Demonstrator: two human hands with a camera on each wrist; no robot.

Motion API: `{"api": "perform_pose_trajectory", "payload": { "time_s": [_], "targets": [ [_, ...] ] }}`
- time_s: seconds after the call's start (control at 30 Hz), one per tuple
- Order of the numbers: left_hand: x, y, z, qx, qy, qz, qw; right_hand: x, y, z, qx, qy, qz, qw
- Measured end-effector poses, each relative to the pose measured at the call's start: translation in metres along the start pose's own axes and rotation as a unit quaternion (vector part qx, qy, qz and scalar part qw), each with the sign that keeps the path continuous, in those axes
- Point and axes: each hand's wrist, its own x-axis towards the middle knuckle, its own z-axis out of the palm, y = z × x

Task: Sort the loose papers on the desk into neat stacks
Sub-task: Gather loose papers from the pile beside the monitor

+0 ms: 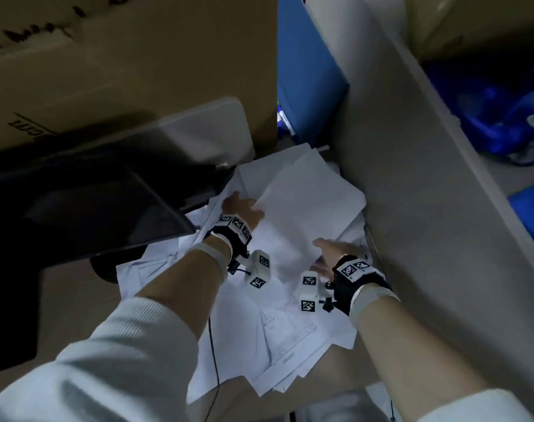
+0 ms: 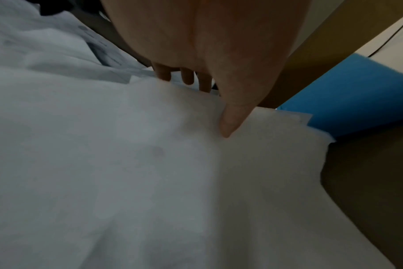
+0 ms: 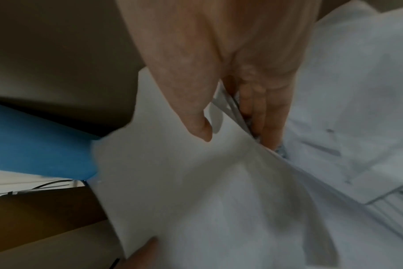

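Note:
A bundle of white sheets (image 1: 305, 208) is lifted at a slant above the desk, held from both sides. My left hand (image 1: 244, 208) pinches its left edge: in the left wrist view the thumb (image 2: 228, 123) lies on top of the sheets (image 2: 196, 182) and the fingers (image 2: 184, 76) reach behind the edge. My right hand (image 1: 332, 249) pinches the near right corner, with its thumb (image 3: 200, 127) on top of the sheets (image 3: 184, 191) and its fingers (image 3: 262, 118) underneath. Loose printed papers (image 1: 274, 339) lie fanned out on the desk below.
A black monitor (image 1: 92, 202) leans in from the left and overhangs the papers. Behind it stands a large cardboard box (image 1: 137, 56). A blue panel (image 1: 305, 80) and a beige partition (image 1: 411, 208) close off the back and right. A thin black cable (image 1: 214, 360) crosses the near papers.

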Motion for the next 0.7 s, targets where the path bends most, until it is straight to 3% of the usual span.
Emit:
{"api": "perform_pose_trajectory", "payload": {
  "time_s": [0.07,0.13,0.23,0.3,0.37,0.43,0.57,0.7],
  "targets": [
    [0.016,0.004,0.0,0.001,-0.029,-0.023,0.999,-0.004,-0.017,0.002,-0.007,0.006,0.029,1.0],
    [0.026,0.009,-0.002,-0.011,-0.045,-0.047,0.998,-0.013,-0.034,0.004,-0.02,0.04,0.01,0.999],
    [0.034,0.014,-0.001,-0.049,-0.031,-0.058,0.997,-0.015,-0.047,0.004,-0.039,0.1,0.016,0.994],
    [0.035,0.012,-0.001,-0.093,-0.035,-0.07,0.993,-0.005,-0.049,0.009,-0.053,0.099,-0.006,0.994],
    [0.033,0.005,0.001,-0.113,-0.05,-0.078,0.989,0.035,-0.035,0.009,-0.086,0.106,-0.021,0.99],
    [0.025,-0.007,0.007,-0.122,-0.064,-0.075,0.988,0.068,-0.017,0.005,-0.146,0.069,-0.031,0.986],
    [0.006,-0.037,0.032,-0.177,-0.107,-0.081,0.975,-0.004,-0.024,0.014,-0.203,0.083,-0.028,0.975],
    [-0.019,-0.051,0.045,-0.212,-0.106,-0.094,0.967,-0.014,0.002,0.022,-0.277,0.074,-0.016,0.958]
  ]
}}
